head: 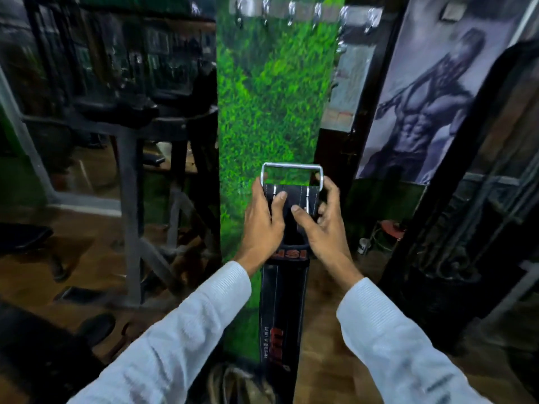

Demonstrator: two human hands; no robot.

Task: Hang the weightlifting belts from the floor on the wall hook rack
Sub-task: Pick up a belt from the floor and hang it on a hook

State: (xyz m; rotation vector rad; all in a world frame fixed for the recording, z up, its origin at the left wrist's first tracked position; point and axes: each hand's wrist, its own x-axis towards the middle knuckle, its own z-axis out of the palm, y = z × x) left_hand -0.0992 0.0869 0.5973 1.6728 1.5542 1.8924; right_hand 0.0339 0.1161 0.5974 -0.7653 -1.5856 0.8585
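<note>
Lifting from here, we could miss a hook: our left hand [264, 221] and right hand [322, 221] both pinch the black belt [281, 304] just under its steel buckle [291, 174], well below the hook rack [306, 11] at the top of the green wall panel [271, 97]. With most of its length hanging down towards the floor, we judge the belt may swing and pull the buckle off line. It is broad black leather, white-stitched, with red lettering, and its buckle is a rounded rectangular frame.
</note>
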